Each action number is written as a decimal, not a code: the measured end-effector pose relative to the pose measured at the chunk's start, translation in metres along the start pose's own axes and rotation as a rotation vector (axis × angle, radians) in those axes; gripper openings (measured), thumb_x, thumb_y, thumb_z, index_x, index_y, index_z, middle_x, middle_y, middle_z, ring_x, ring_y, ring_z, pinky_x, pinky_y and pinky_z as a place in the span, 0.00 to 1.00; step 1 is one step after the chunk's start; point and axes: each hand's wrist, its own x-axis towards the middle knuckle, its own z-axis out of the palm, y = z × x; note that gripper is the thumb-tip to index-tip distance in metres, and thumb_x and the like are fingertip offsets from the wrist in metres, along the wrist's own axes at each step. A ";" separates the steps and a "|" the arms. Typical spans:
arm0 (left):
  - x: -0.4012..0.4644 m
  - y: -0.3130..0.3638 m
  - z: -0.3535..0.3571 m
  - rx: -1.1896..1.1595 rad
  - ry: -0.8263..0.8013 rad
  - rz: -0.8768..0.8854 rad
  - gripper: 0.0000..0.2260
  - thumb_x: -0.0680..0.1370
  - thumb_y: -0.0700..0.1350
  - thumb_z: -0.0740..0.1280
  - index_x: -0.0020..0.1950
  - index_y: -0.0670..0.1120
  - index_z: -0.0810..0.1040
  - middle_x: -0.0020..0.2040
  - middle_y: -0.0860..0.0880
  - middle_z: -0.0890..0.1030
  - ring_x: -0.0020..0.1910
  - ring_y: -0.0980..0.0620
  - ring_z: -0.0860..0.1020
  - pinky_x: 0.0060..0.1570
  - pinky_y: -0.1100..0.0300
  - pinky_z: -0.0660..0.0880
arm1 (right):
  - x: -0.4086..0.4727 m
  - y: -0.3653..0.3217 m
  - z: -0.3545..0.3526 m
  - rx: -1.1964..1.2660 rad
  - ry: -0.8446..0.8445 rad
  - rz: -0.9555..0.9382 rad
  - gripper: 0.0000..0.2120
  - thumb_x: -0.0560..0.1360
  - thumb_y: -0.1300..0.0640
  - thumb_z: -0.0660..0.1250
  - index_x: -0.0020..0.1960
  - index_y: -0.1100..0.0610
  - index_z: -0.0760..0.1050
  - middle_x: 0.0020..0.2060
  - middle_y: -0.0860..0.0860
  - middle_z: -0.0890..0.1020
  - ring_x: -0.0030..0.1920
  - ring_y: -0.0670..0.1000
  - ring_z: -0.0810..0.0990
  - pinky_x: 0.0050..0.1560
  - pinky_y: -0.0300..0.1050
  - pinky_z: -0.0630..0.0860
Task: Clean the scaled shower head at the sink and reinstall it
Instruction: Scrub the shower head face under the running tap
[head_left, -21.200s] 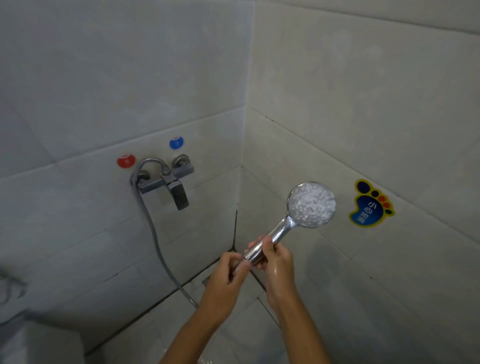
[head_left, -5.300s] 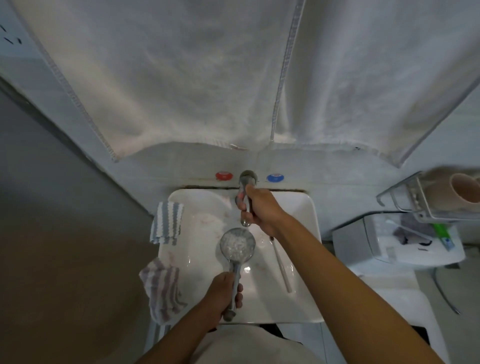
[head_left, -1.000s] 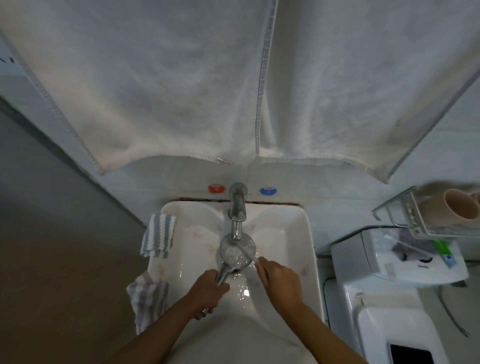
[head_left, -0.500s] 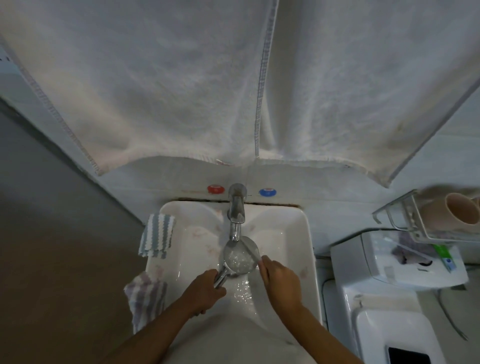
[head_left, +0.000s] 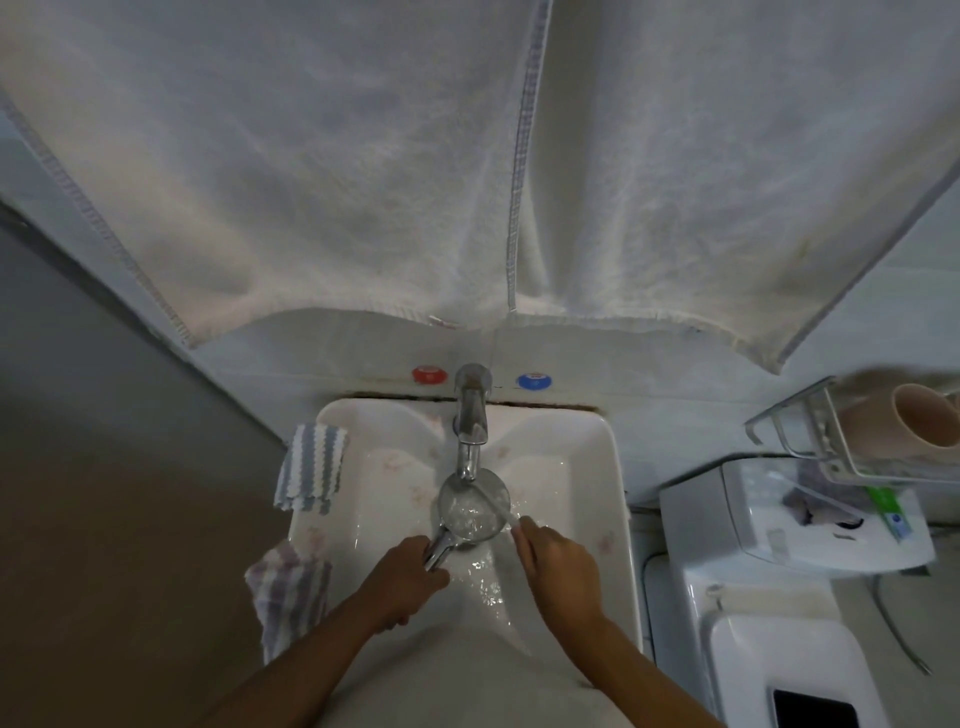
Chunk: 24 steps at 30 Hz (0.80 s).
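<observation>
The chrome shower head (head_left: 472, 506) lies face up in the white sink (head_left: 615, 493), right under the spout of the tap (head_left: 470, 415). My left hand (head_left: 405, 582) grips its handle from below. My right hand (head_left: 558, 566) pinches a thin white brush (head_left: 501, 506), and the brush's far end lies across the shower head's face. Water glistens on the face and on the basin below it.
Two striped cloths (head_left: 311, 467) (head_left: 288, 587) hang over the sink's left rim. White towels (head_left: 363, 182) hang overhead. A red dot (head_left: 429, 374) and a blue dot (head_left: 533, 381) flank the tap. At right stand a white tank (head_left: 753, 519) and a wire rack holding a cup (head_left: 919, 426).
The shower head has stayed under the spout, shifting slightly. My right hand has brought the brush up across its face. My left hand keeps its grip on the handle.
</observation>
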 end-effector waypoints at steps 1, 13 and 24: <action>0.001 -0.001 0.001 -0.012 0.000 -0.004 0.09 0.70 0.52 0.66 0.42 0.50 0.69 0.35 0.46 0.76 0.25 0.48 0.72 0.25 0.58 0.71 | -0.002 0.000 0.001 -0.008 -0.015 -0.034 0.11 0.77 0.48 0.62 0.41 0.51 0.79 0.23 0.48 0.76 0.20 0.51 0.75 0.22 0.38 0.59; 0.007 -0.005 0.000 -0.045 -0.001 -0.010 0.10 0.70 0.52 0.65 0.41 0.48 0.69 0.31 0.45 0.74 0.23 0.48 0.71 0.26 0.56 0.70 | -0.005 -0.001 0.000 -0.016 -0.025 -0.024 0.11 0.77 0.48 0.62 0.40 0.51 0.78 0.23 0.49 0.75 0.20 0.52 0.75 0.20 0.40 0.60; 0.013 0.000 -0.007 -0.144 -0.016 -0.025 0.08 0.71 0.49 0.65 0.38 0.48 0.68 0.30 0.44 0.72 0.21 0.50 0.68 0.25 0.62 0.65 | -0.007 0.006 0.001 0.039 -0.019 0.001 0.14 0.78 0.47 0.57 0.42 0.51 0.78 0.25 0.49 0.77 0.21 0.52 0.76 0.21 0.40 0.63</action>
